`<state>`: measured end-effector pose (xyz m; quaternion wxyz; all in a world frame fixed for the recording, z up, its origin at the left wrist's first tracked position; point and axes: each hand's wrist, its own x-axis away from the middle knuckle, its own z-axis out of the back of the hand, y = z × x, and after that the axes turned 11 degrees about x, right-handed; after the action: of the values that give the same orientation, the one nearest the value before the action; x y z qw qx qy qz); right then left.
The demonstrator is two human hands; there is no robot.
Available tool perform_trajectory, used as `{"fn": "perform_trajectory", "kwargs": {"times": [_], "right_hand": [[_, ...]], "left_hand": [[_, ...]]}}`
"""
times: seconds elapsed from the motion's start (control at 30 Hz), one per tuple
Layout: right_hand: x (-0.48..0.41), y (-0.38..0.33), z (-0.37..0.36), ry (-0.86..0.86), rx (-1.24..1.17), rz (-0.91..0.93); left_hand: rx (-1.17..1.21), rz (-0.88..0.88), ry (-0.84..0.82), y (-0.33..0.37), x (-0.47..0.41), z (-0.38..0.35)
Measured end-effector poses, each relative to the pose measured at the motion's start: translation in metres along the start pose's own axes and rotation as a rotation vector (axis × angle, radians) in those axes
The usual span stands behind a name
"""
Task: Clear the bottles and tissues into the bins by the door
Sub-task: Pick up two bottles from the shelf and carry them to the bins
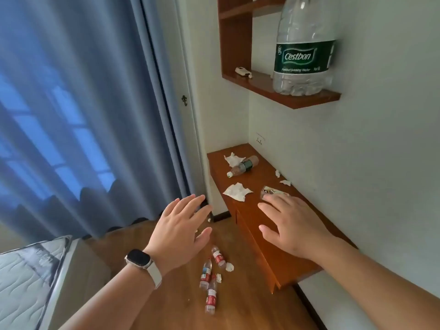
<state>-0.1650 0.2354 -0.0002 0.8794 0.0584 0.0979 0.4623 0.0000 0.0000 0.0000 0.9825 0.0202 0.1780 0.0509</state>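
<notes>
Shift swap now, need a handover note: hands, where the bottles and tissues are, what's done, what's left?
Left hand: open, empty, above the floor.
Right hand: open, empty, over the desk.
Desk: green-label bottle lying down, far tissue beside it, near tissue, small scraps by the wall.
Floor: three red-label bottles, tissue scraps beside them.
Done: nothing visibly; bins not in view.
Left: all of it.

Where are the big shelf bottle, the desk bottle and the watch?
big shelf bottle (304, 55): head view, on its green label.
desk bottle (247, 165): head view, on its dark label band.
watch (138, 257): head view, on its dark screen.
</notes>
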Motion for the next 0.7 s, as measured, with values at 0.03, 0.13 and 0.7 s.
{"fn": "perform_trajectory", "kwargs": {"times": [0.03, 0.13, 0.7], "right_hand": [[-0.005, 0.006, -0.003, -0.015, -0.008, 0.003], [-0.032, 0.033, -0.017, -0.021, -0.021, -0.006], [-0.154, 0.050, -0.074, -0.202, -0.056, -0.066]], "left_hand": [[0.001, -0.001, -0.027, 0.000, -0.009, -0.003], [-0.004, 0.034, -0.052, -0.001, -0.046, -0.021], [0.084, -0.032, -0.132, -0.097, -0.152, -0.103]]}}
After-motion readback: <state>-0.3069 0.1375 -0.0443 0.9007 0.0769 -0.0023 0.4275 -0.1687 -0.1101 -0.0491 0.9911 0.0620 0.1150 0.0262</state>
